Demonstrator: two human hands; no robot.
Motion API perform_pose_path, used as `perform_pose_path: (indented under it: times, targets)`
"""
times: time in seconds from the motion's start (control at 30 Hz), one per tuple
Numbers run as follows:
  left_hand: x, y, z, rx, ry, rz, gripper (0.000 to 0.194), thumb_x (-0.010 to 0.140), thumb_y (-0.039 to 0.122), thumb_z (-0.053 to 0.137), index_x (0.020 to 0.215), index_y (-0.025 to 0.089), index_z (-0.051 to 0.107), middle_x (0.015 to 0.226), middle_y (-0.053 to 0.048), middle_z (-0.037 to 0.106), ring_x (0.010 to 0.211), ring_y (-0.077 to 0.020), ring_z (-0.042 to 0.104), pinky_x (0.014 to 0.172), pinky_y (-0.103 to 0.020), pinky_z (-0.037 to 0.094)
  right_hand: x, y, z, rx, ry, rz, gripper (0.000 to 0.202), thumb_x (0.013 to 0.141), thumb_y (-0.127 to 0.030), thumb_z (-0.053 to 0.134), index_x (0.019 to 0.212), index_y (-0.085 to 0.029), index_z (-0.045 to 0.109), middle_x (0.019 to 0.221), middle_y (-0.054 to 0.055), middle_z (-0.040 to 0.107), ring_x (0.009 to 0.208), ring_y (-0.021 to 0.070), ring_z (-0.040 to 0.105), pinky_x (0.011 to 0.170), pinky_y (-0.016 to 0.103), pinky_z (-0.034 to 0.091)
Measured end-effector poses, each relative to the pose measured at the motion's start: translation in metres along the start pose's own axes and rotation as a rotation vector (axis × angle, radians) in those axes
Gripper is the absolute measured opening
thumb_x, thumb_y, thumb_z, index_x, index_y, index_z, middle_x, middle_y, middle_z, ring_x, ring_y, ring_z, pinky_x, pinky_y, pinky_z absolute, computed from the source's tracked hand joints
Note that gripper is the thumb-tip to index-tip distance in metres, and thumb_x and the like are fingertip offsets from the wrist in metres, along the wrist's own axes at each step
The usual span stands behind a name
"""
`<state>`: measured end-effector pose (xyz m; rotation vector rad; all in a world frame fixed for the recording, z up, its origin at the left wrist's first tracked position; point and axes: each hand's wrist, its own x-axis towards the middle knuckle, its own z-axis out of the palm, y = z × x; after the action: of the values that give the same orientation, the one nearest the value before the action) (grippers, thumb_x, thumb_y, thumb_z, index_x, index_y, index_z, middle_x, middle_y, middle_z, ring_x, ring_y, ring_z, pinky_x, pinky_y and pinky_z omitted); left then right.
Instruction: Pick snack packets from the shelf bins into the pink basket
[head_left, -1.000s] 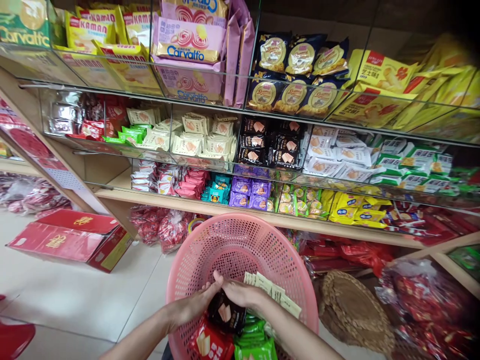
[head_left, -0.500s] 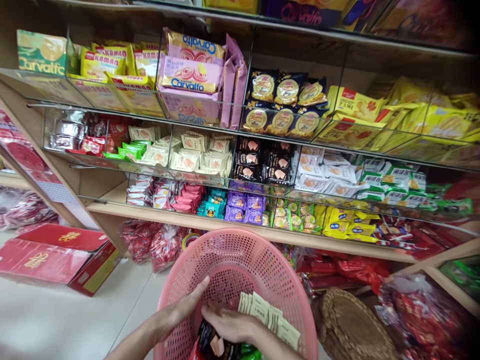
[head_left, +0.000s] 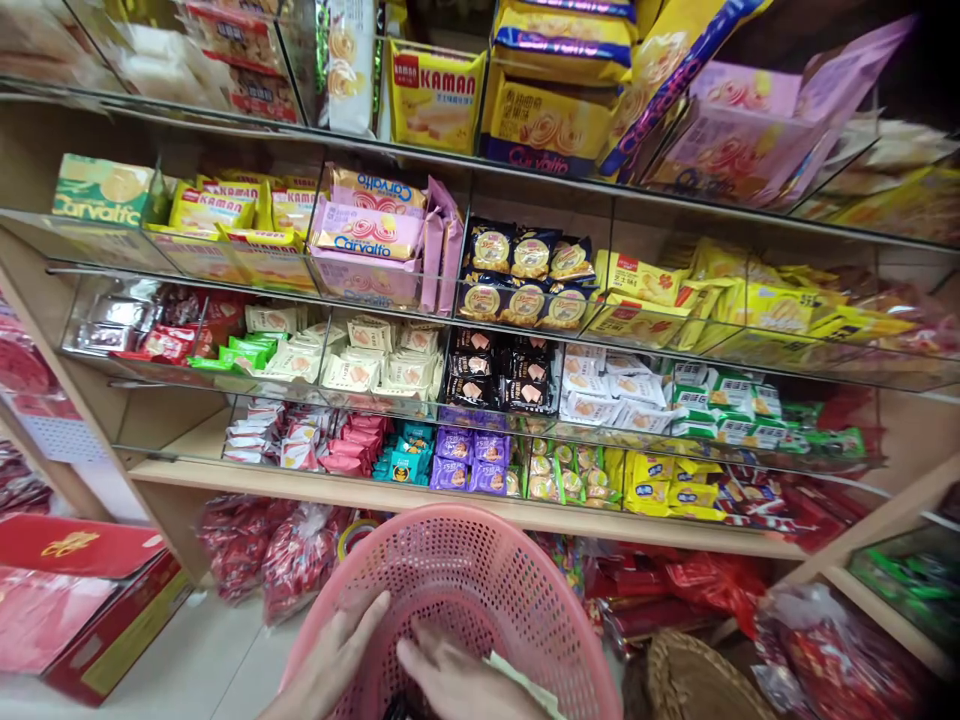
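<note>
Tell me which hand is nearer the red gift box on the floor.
Left. The left hand rests on the pink plastic basket's near-left rim, on the side of the red gift box; the right hand lies inside the basket, farther away.

Bright, even shop light — glare on the clear shelf fronts point(head_left: 390, 290), edges bent, corners dark and blurred.

Tiered shelves point(head_left: 465, 500) stacked with wrapped snack packets point(head_left: 360, 365)
</note>
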<state>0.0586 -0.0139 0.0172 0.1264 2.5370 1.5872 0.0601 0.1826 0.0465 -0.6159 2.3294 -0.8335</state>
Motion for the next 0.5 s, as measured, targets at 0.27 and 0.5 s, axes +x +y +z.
perform_pose_path:
  times: [0.27,0.5]
  targets:
    - [0.01,-0.009,0.007,0.037,0.145,0.081,0.053,0.085,0.057,0.037,0.118,0.023,0.061,0.131,-0.001,0.057,0.127,-0.0244,0.045,0.113,-0.037,0.029,-0.024,-0.052,-0.174,-0.118,0.787,-0.267,0.034,0.084,-0.037,0.048,0.111,-0.021,0.061,0.112,0.007,0.066,0.1,0.0207,0.06,0.092,0.04,0.046]
    - [0.008,-0.029,0.013,0.059,0.16,0.022,0.055,0.083,0.058,0.036,0.121,0.026,0.06,0.133,0.002,0.054,0.129,-0.0263,0.043,0.114,-0.038,0.028,-0.018,-0.062,-0.287,-0.629,0.992,-0.255,0.03,0.083,-0.021,0.046,0.109,-0.017,0.06,0.107,0.009,0.065,0.097,0.0215,0.058,0.087,0.039,0.045]
